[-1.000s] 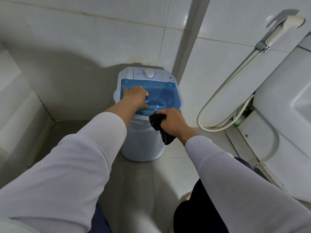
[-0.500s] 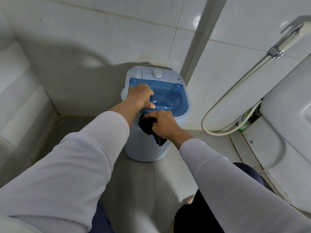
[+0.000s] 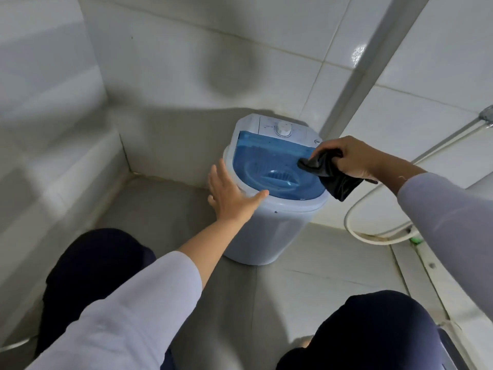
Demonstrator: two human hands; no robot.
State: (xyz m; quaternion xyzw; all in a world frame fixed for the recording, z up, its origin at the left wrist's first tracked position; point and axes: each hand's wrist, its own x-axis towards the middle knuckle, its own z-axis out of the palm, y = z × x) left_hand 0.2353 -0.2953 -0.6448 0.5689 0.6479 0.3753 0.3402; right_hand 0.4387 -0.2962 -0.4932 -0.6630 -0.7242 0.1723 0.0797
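Observation:
A small white washing machine (image 3: pixel 266 231) with a clear blue lid (image 3: pixel 269 166) and a white dial (image 3: pixel 283 128) stands on the floor in the tiled corner. My left hand (image 3: pixel 230 197) lies flat with spread fingers against the machine's front left rim. My right hand (image 3: pixel 349 157) grips a dark cloth (image 3: pixel 330 176) over the right side of the blue lid, the cloth's end touching the lid. The lid is down.
A white hose (image 3: pixel 373 231) loops on the floor to the right of the machine, below a wall pipe (image 3: pixel 453 134). Tiled walls close in behind and on the left. My knees in dark trousers (image 3: pixel 96 265) are on the grey floor.
My left hand has come off the lid and now lies flat on the front left rim. My right hand carried the cloth from the front edge up to the lid's right side.

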